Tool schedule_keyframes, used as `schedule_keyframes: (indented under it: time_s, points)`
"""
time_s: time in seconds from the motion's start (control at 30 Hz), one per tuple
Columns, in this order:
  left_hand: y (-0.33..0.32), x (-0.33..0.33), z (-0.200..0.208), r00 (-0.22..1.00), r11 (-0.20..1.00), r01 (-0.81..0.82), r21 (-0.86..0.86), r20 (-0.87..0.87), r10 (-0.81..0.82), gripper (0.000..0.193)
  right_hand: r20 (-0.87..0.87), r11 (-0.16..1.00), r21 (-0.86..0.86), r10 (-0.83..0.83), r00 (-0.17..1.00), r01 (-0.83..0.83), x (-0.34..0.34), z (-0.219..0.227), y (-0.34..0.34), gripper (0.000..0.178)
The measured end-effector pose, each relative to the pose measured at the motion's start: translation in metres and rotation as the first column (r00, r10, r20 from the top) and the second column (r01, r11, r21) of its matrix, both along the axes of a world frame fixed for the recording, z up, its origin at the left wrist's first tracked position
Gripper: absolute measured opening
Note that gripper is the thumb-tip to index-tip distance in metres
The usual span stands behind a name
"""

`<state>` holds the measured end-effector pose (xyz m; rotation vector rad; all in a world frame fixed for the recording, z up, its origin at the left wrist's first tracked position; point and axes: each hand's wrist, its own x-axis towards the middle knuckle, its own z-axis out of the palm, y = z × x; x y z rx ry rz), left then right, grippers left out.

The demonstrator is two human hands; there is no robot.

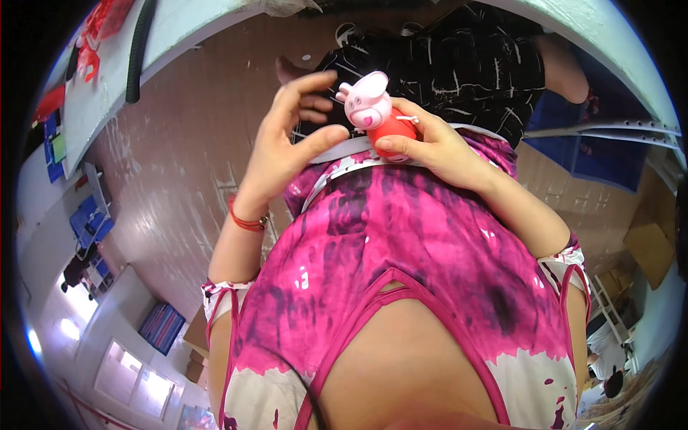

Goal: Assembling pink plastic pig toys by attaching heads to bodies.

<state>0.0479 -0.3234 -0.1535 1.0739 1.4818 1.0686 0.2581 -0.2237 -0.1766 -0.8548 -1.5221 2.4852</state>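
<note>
A toy pig figure [380,118] with a pale pink head and a red body is held above my lap. My right hand [433,147] grips the red body, thumb across the front and fingers behind it. Its thin white arm pokes out beside my fingers. My left hand [290,132] is raised just left of the pig's head, with thumb and fingers apart and nothing between them. A red cord bracelet circles my left wrist.
A white table edge [193,25] curves across the far left, with a black strip [141,50] and red plastic pieces [93,43] on it. Blue bins [595,143] stand at the right beside white metal bars [609,131]. Cardboard boxes [648,244] are farther right.
</note>
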Motion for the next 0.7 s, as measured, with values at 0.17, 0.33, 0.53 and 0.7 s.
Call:
schedule_keyframes:
  time_s: [0.17, 0.33, 0.53, 0.7]
  points:
    - [0.011, 0.002, 0.009, 0.969, 0.960, 0.222, -0.170, 0.148, -0.198, 0.047, 0.002, 0.954, 0.244, 0.182, 0.983, -0.177, 0.002, -0.004, 0.002, 0.055]
    - [-0.007, 0.019, 0.004, 0.990, 0.991, 0.131, -0.036, -0.044, -0.132, 0.032, 0.088, 0.865, 0.347, 0.356, 0.930, -0.364, 0.006, -0.008, 0.003, 0.055]
    - [-0.023, 0.029, 0.007, 0.995, 1.000, 0.006, 0.010, -0.101, -0.005, 0.031, 0.111, 0.834, 0.449, 0.306, 0.946, -0.322, 0.010, 0.000, 0.001, 0.059]
    - [-0.043, 0.037, -0.001, 0.995, 0.995, -0.094, -0.021, 0.010, 0.094, 0.032, 0.146, 0.808, 0.505, 0.265, 0.953, -0.302, 0.016, 0.002, -0.006, 0.055]
